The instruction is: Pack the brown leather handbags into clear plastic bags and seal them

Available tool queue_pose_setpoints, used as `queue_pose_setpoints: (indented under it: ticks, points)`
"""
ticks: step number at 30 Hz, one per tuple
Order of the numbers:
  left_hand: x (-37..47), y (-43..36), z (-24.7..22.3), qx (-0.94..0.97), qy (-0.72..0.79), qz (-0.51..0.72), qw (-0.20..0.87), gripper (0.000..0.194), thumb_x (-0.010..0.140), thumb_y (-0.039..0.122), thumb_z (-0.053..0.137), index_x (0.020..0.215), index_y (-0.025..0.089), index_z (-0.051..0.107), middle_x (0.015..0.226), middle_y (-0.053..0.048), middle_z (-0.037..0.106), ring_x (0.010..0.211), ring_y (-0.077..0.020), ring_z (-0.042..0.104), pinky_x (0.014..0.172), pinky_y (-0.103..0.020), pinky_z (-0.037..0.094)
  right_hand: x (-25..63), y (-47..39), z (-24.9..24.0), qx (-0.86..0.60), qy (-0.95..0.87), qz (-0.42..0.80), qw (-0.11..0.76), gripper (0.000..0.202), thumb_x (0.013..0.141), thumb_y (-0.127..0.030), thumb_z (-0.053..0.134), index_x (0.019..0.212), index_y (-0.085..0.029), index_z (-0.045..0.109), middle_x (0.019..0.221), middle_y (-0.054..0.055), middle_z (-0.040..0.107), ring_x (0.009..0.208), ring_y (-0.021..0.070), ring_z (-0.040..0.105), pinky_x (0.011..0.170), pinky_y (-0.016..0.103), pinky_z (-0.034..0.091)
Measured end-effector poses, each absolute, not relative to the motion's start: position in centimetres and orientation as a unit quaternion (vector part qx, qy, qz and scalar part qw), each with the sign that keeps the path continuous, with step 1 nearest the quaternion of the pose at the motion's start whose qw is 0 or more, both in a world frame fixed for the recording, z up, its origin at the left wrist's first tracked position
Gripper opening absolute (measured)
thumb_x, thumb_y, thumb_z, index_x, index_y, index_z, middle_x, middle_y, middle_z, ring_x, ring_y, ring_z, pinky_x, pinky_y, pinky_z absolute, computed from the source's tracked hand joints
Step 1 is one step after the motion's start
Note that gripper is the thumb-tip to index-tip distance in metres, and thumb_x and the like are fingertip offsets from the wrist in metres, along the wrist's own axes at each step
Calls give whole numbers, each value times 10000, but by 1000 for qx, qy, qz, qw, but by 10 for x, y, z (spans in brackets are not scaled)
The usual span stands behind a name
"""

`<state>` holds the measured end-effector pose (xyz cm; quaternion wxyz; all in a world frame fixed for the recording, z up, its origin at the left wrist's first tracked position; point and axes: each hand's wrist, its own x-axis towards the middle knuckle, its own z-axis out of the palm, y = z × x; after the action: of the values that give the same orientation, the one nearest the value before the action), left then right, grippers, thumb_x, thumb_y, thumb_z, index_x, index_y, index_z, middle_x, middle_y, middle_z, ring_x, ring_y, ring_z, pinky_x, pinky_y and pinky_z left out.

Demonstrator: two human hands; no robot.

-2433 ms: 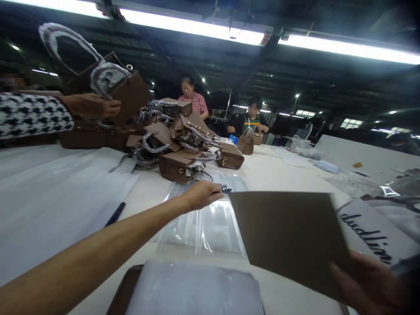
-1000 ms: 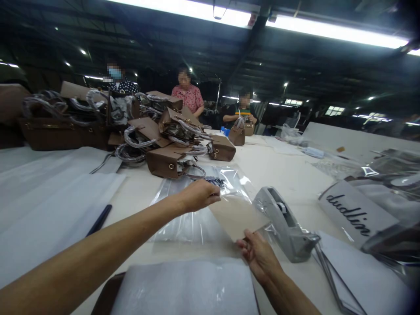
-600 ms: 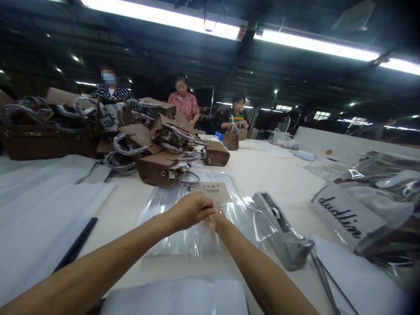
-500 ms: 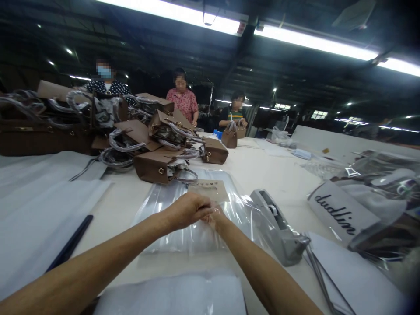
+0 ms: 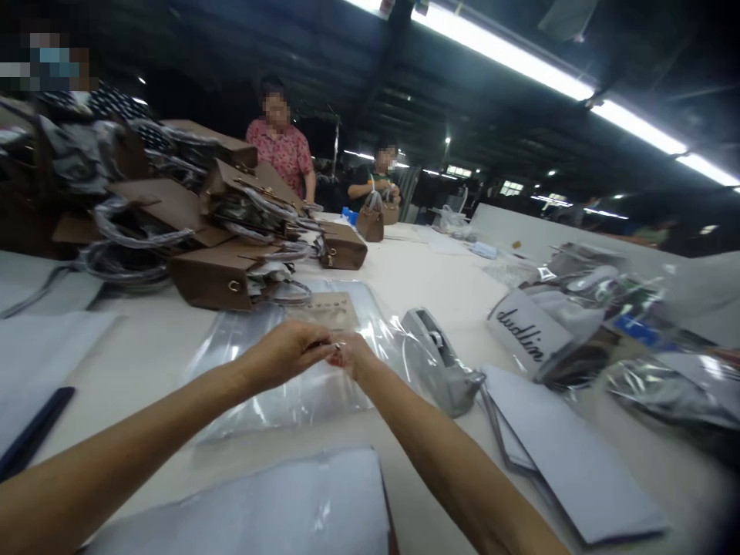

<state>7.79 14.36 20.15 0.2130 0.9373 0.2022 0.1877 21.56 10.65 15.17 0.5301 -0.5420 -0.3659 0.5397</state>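
My left hand (image 5: 289,348) and my right hand (image 5: 354,356) meet fingertip to fingertip over a flat stack of clear plastic bags (image 5: 271,412). Both are closed in a pinch. Whatever small thing lies between the fingers is hidden and too small to name. Just beyond my hands, a beige printed patch (image 5: 332,308) shows on the plastic. A grey tape dispenser (image 5: 445,370) stands to the right of the bags. Nearest to me, below my forearms, lies a white wrapped bundle (image 5: 254,509).
Brown handbags (image 5: 208,274) with plastic-wrapped handles are heaped at left. On the right are white sheets (image 5: 572,455) and a "dudlin" bag (image 5: 523,331) beside clear plastic packs. A dark blue strip (image 5: 38,432) lies at far left. Several people, one in a pink shirt (image 5: 283,150), stand beyond the table.
The view has turned to the right, so the table's things sit further left in it. My hands stay together in a pinch over the plastic bags.
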Motion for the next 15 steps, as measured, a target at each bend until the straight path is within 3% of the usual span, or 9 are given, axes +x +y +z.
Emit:
queue_pose_setpoints:
  ticks: [2, 4, 6, 7, 9, 11, 13, 15]
  points:
    - [78, 145, 197, 944, 208, 170, 191, 265, 851, 347, 447, 715, 166, 584, 596, 30, 540, 563, -92, 462, 556, -176, 293, 225, 53, 157, -562, -395, 548, 477, 176, 846, -271, 515, 883, -111, 578, 628, 3, 584, 480, 100, 534, 358, 165, 333]
    - [78, 145, 194, 952, 208, 147, 171, 280, 853, 364, 439, 708, 166, 575, 596, 29, 528, 568, -96, 449, 565, -180, 278, 243, -9, 167, -581, -437, 520, 448, 149, 772, -272, 602, 803, -126, 609, 681, 19, 616, 547, 114, 560, 357, 156, 321]
    - [78, 143, 193, 958, 203, 114, 167, 267, 857, 354, 434, 723, 169, 572, 621, 27, 536, 581, -98, 445, 577, -180, 267, 275, -68, 175, -673, -489, 345, 435, 239, 820, -373, 519, 769, -154, 601, 559, -15, 562, 475, 106, 523, 421, 193, 400]
    - [78, 141, 194, 960, 203, 96, 166, 255, 857, 340, 433, 727, 170, 571, 632, 25, 542, 587, -100, 444, 581, -180, 263, 296, -95, 175, -736, -476, 226, 425, 267, 834, -403, 487, 787, -163, 596, 594, -6, 575, 507, 117, 539, 485, 222, 438]
    - [77, 137, 196, 962, 206, 66, 165, 233, 856, 313, 432, 733, 172, 569, 660, 19, 560, 605, -106, 443, 591, -181, 257, 344, -136, 166, -819, -459, 15, 343, 318, 805, -443, 519, 957, -174, 596, 875, 56, 635, 759, 186, 602, 717, 306, 474]
    - [75, 133, 198, 963, 211, 49, 162, 219, 850, 295, 439, 728, 172, 572, 684, 12, 577, 621, -112, 446, 599, -181, 253, 389, -163, 144, -857, -466, -57, 211, 624, 720, -483, 605, 1213, -122, 479, 1242, 139, 485, 1156, 278, 437, 977, 393, 340]
    - [73, 130, 200, 962, 218, 38, 159, 198, 837, 283, 459, 727, 173, 582, 693, 9, 592, 621, -113, 451, 597, -178, 251, 420, -179, 119, -895, -438, -41, 81, 708, 719, -448, 606, 1266, -39, 418, 1319, 196, 388, 1250, 297, 319, 1019, 406, 287]
    - [67, 126, 203, 960, 229, 31, 156, 177, 822, 279, 481, 731, 176, 593, 691, 11, 601, 614, -112, 454, 594, -174, 251, 436, -188, 101, -900, -434, -19, 40, 639, 761, -408, 560, 1257, -24, 433, 1310, 195, 400, 1248, 280, 328, 1010, 388, 306]
